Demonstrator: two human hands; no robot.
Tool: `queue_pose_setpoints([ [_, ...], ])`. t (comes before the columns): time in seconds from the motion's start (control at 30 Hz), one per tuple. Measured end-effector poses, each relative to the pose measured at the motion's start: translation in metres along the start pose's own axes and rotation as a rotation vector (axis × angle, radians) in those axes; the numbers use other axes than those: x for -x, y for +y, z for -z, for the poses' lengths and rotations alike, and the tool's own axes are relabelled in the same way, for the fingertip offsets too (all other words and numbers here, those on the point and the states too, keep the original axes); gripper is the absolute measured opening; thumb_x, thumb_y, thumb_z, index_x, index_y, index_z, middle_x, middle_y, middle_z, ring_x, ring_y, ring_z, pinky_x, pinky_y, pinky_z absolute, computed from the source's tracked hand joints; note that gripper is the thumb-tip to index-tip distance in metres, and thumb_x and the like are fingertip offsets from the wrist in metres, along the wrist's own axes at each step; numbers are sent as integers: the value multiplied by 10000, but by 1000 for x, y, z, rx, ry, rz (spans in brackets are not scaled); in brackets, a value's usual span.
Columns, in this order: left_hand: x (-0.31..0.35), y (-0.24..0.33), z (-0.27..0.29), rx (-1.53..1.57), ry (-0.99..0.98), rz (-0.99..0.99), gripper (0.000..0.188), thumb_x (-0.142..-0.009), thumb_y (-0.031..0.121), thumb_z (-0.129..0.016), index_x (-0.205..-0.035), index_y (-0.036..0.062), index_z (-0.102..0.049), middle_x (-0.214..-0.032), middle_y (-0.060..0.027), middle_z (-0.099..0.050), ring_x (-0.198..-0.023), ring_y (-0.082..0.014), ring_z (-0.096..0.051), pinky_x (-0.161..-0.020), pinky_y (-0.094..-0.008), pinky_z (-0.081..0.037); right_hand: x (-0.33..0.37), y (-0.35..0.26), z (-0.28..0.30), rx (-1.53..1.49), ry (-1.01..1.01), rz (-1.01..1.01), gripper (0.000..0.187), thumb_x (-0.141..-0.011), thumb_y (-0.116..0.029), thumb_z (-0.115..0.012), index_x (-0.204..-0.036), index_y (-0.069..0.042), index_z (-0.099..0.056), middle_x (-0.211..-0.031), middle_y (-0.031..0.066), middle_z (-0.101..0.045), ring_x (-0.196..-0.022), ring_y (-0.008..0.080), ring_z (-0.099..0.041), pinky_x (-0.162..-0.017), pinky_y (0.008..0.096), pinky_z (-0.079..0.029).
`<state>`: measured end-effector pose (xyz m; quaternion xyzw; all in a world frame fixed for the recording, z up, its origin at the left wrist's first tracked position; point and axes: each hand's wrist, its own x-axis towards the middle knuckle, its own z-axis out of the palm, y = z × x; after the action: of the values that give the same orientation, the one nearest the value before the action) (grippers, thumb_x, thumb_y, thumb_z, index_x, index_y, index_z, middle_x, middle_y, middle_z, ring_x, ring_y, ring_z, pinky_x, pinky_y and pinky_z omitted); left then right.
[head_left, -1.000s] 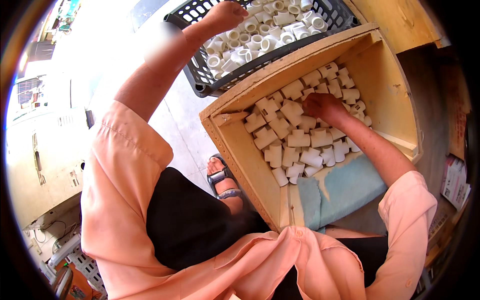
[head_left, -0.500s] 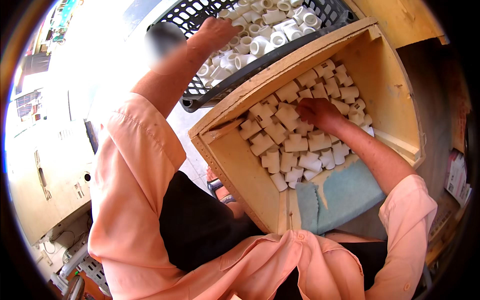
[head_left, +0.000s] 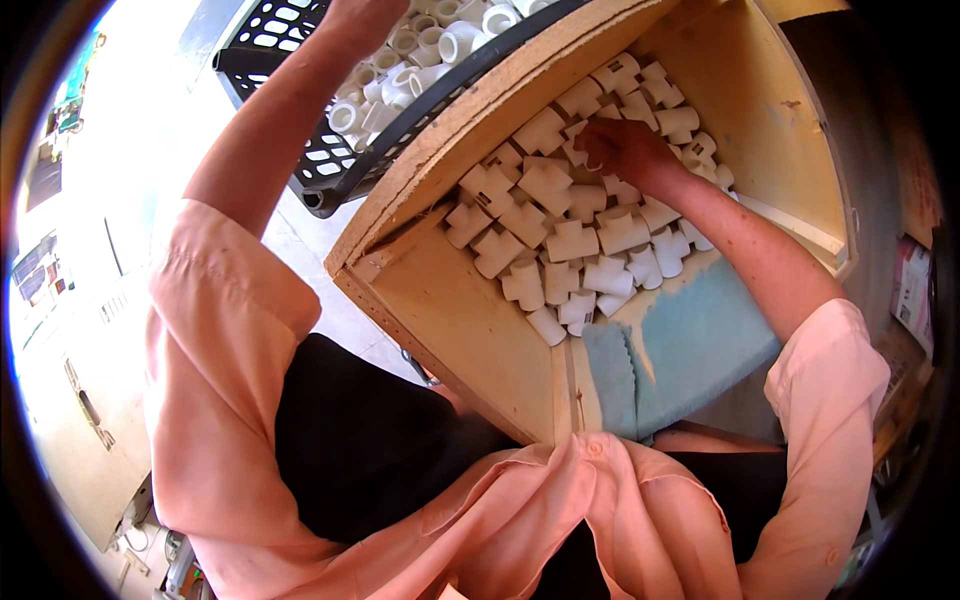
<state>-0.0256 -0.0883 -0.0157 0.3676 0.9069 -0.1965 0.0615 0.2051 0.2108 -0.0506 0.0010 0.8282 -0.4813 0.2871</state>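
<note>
Grip of left hand (head_left: 368, 18) and right hand (head_left: 622, 152): indeterminable; right has shifted toward 1 o'clock, reaching farther tees (head_left: 579, 98).

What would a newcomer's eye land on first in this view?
Probably the heap of white pipe fittings in the wooden box, just right of centre, with the right hand among them. Next comes the black crate at the upper left, holding more white fittings, the left hand partly cut off by the top edge. A blue-green cloth stands out at the box's near side.
</note>
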Motion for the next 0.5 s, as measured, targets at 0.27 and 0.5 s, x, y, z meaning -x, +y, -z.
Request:
queue_pose_setpoints([
  [0.27,27,-1,72,655,204,236,281,-742,52,-647,-1021,34,-670,-831,-150,-687,-743,-240,-668,-664,-360,-522,7,-13,8,-75,46,53,214,-923,-154,-469,-1012,-35,-622,-746,-3,-589,-701,73,-551,-600,233,-485],
  [0.5,61,-1,137,1226,362,202,284,-837,8,-651,-1111,-41,-590,-873,-116,-673,-728,-169,-657,-607,-280,-553,24,-48,14,-35,71,95,272,-947,-243,-475,-997,-42,-651,-770,-7,-621,-628,80,-540,-625,223,-482],
])
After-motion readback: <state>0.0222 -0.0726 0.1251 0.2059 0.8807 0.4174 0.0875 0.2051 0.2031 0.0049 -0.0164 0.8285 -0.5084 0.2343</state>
